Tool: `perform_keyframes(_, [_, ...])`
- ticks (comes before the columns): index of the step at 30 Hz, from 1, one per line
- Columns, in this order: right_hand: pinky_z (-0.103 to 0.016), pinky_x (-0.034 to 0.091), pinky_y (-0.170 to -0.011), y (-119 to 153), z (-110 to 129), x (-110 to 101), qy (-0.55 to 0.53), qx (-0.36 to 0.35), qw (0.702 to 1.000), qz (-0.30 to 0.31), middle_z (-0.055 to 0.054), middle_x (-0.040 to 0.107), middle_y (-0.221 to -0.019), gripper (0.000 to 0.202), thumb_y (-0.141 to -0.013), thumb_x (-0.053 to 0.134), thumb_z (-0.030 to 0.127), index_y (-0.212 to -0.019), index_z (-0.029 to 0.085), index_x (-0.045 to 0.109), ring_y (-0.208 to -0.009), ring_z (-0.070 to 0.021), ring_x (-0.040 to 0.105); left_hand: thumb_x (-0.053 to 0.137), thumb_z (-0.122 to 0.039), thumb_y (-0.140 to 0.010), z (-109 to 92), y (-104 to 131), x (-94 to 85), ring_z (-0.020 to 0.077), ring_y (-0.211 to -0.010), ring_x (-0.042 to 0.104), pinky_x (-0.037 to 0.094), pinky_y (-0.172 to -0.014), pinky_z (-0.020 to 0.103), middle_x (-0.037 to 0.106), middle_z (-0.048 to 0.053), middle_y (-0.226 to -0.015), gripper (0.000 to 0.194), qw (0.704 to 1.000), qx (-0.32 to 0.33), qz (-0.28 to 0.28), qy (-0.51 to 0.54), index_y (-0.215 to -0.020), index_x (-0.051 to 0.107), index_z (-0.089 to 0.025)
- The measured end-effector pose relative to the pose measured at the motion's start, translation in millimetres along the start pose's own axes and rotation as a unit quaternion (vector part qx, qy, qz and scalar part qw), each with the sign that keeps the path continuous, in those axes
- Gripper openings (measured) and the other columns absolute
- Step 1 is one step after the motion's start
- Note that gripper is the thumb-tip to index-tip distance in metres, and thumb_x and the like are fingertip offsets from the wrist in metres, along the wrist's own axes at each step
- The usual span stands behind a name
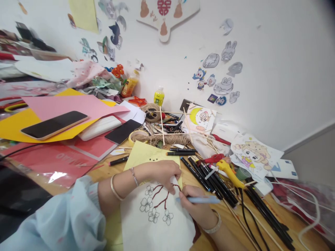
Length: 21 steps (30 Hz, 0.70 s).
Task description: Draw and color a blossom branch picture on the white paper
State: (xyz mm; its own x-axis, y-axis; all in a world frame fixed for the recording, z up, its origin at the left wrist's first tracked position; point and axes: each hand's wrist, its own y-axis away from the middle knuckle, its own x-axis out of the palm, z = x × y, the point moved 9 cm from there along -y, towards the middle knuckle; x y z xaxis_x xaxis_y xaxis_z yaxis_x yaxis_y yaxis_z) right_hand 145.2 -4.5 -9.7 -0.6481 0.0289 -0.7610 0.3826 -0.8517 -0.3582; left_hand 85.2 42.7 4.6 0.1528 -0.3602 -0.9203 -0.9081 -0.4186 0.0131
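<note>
A white sheet of paper (146,233) lies in front of me, with outlined blossoms and dark red branches drawn on it. My left hand (166,174) reaches across its top, thumb and fingers closed about the upper edge, where a bit of paper stands raised. At the sheet's right side, my right hand (195,204) grips a slim light blue pen-like tool (208,199). The tool lies nearly level, its front end pointing left near the drawn branch; its exact tip is hard to make out. Under the sheet shows yellow paper (140,155) with a small dotted face.
Several black markers (206,177) and a yellow-handled glue gun (230,174) lie to the right. Left are a phone (54,124) on coloured paper and a dark phone (124,131). Twine (170,140), sticks and a yellow bottle (158,96) stand behind, before the wall.
</note>
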Motion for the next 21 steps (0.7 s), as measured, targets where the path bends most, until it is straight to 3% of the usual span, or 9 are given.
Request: perform_keyframes(21, [-0.023,0.031,-0.047,-1.8,-1.5,0.3,-0.002,0.027,0.999,0.019,0.003,0.042,-0.047,0.031,-0.081,0.043,0.026,-0.052,0.021,0.033,-0.046,-0.0113,0.043,0.074,-0.037,-0.063,-3.2,-0.6,0.2,0.0210,-0.086,0.055,0.043,-0.076,0.027,0.060,0.004,-0.087,0.034,1.000,0.011,0.008,-0.006,-0.088,0.061,-0.018])
